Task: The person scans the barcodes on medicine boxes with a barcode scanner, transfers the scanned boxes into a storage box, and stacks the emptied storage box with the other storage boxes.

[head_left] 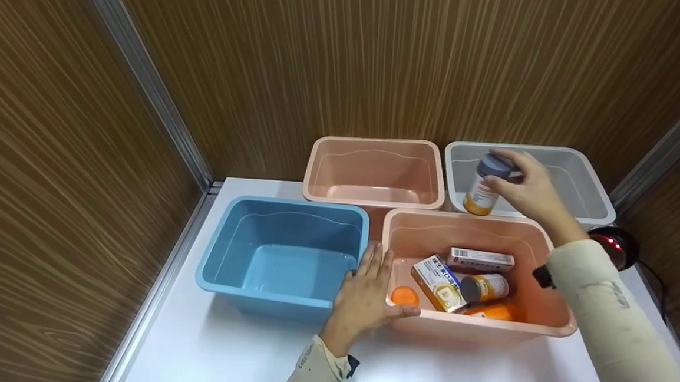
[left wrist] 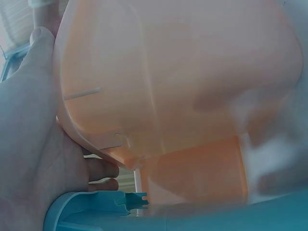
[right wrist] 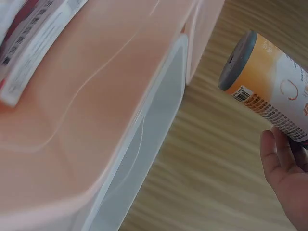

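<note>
- Pinching bottle (head_left: 483, 194) at its grey-capped end with right hand (head_left: 526, 184), between thumb and fingers, cap uppermost, slightly tilted.
- In head view, seen over near rim of grey bin (head_left: 559, 181), close to back edge of front pink bin (head_left: 485, 323).
- In right wrist view, seen against wood-grain wall (head_left: 395, 58), clear of bin rims.
- Resting left hand (head_left: 366, 296) on front pink bin's left near corner, with fingers straight and thumb spread wide; too close to blue bin (head_left: 294, 271) to tell whether touching.
- Noted inside front pink bin: D3 box (head_left: 439, 283), slim white box (head_left: 481, 259), dark-capped bottle (head_left: 492, 287) on its side, round orange top (head_left: 405, 296).
- Noted behind: rear pink bin (head_left: 376, 175), just beside grey bin.
</note>
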A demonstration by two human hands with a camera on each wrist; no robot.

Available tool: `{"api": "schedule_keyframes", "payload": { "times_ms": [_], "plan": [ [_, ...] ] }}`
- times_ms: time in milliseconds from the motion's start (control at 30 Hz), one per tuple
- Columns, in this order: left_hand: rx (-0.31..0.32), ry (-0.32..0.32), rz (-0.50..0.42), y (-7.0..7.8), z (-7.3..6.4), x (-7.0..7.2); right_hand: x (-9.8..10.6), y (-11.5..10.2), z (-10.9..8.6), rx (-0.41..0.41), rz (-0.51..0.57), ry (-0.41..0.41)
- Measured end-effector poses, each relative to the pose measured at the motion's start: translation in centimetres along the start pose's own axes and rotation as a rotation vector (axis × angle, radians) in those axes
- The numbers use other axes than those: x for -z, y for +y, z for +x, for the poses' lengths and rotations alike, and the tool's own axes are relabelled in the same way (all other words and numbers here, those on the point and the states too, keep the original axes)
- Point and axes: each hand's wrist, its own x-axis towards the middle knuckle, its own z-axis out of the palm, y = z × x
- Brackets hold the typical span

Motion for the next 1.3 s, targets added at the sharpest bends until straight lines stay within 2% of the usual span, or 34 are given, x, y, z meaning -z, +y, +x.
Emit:
{"api": "schedule_keyframes", "payload": {
  "times_ms": [233,367,567,833,1100,1300],
  "plan": [
    [0.023,0.008,0.037,0.6,0.2,-0.1,-3.4,-1.1,2.9,-0.037,-0.057,-0.079],
    [0.021,0.041,0.090,0.8,0.4,-0.4,-5.0,-1.2,3.9,-0.054,-0.086,-0.083],
    [0.019,0.068,0.222,1.2,0.4,-0.6,-7.0,-1.0,4.5,-0.052,-0.099,-0.089],
    [0.021,0.043,0.276,1.7,0.4,-0.3,-8.8,-0.1,4.3,-0.054,-0.134,-0.116],
    [-0.015,0.059,0.223,1.6,0.2,-0.3,-10.0,1.1,3.6,-0.002,-0.168,-0.131],
    [-0.016,0.074,0.183,1.5,0.2,-0.4,-10.6,2.0,3.4,0.039,-0.224,-0.158]
  ]
}}
